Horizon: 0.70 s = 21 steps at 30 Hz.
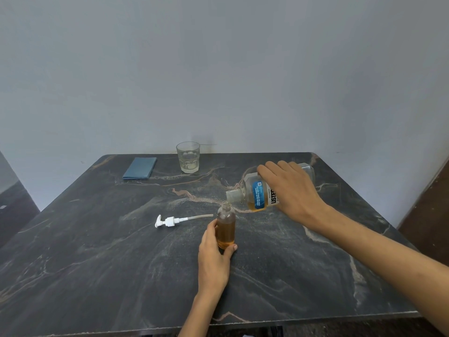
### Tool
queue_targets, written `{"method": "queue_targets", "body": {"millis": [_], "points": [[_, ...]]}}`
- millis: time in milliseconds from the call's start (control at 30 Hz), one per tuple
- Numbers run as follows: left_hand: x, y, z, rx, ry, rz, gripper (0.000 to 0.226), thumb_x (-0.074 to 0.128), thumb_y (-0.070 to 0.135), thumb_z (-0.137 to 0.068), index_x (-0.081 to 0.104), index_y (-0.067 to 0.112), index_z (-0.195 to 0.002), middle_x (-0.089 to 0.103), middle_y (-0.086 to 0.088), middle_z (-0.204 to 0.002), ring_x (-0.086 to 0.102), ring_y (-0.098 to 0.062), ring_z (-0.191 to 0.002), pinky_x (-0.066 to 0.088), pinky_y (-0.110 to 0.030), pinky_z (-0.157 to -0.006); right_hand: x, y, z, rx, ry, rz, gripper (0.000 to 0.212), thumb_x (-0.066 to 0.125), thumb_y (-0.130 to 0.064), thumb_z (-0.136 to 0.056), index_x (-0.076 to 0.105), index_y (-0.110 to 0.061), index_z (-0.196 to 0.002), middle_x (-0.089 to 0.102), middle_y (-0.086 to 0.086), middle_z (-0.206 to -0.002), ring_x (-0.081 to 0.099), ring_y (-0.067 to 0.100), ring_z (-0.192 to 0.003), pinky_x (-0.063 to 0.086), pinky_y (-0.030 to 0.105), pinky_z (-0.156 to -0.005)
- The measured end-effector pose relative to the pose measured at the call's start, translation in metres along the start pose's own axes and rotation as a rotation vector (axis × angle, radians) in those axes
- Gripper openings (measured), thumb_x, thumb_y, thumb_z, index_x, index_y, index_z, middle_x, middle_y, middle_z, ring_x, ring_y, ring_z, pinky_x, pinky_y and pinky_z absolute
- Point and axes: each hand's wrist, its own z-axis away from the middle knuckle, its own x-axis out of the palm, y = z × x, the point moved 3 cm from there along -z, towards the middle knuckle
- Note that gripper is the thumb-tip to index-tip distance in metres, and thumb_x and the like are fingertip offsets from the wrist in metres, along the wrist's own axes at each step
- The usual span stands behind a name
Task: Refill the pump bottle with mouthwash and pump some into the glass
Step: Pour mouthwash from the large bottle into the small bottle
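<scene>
A small clear pump bottle (pixel 226 226) stands upright near the table's middle, about two thirds full of amber liquid, its neck uncapped. My left hand (pixel 213 254) grips its lower part. My right hand (pixel 291 188) holds the large mouthwash bottle (pixel 257 194) tipped on its side, its mouth just above and to the right of the small bottle's neck. A little amber liquid lies in its lower side. The white pump head (pixel 170 220) with its tube lies flat on the table to the left. A clear glass (pixel 188 157) stands at the far edge.
A folded blue cloth (pixel 140 168) lies at the far left of the dark marble table (pixel 97 251), beside the glass. A pale wall runs right behind the table's far edge. A dark wooden surface (pixel 430 215) stands past the right edge.
</scene>
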Motion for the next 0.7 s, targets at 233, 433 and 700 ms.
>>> {"method": "queue_targets", "body": {"millis": [233, 433, 700], "points": [[0.0, 0.0004, 0.0007, 0.013, 0.005, 0.022, 0.064, 0.073, 0.007, -0.078, 0.042, 0.022, -0.132, 0.057, 0.002, -0.125, 0.054, -0.013, -0.117, 0.043, -0.039, -0.104, -0.004, -0.0001, -0.0011, -0.021, 0.0, 0.021, 0.053, 0.065, -0.011, -0.081, 0.039, -0.022, -0.126, 0.049, -0.002, -0.121, 0.041, 0.015, -0.097, 0.031, 0.025, -0.084], [0.0, -0.0001, 0.0005, 0.01, 0.006, 0.03, 0.065, 0.073, 0.007, -0.078, 0.043, 0.021, -0.133, 0.057, 0.002, -0.125, 0.054, -0.014, -0.116, 0.044, -0.042, -0.103, -0.0042, -0.0003, -0.0015, -0.023, -0.01, 0.022, 0.055, 0.066, -0.012, -0.081, 0.038, -0.022, -0.128, 0.049, -0.002, -0.123, 0.042, 0.015, -0.099, 0.032, 0.025, -0.085], [0.0, -0.0002, 0.0006, 0.006, -0.001, 0.025, 0.066, 0.073, 0.008, -0.078, 0.041, 0.021, -0.135, 0.056, 0.002, -0.127, 0.053, -0.015, -0.119, 0.043, -0.043, -0.104, -0.0041, -0.0003, -0.0018, -0.026, -0.003, 0.015, 0.056, 0.068, -0.013, -0.08, 0.039, -0.021, -0.127, 0.05, -0.001, -0.122, 0.043, 0.016, -0.099, 0.034, 0.026, -0.087]]}}
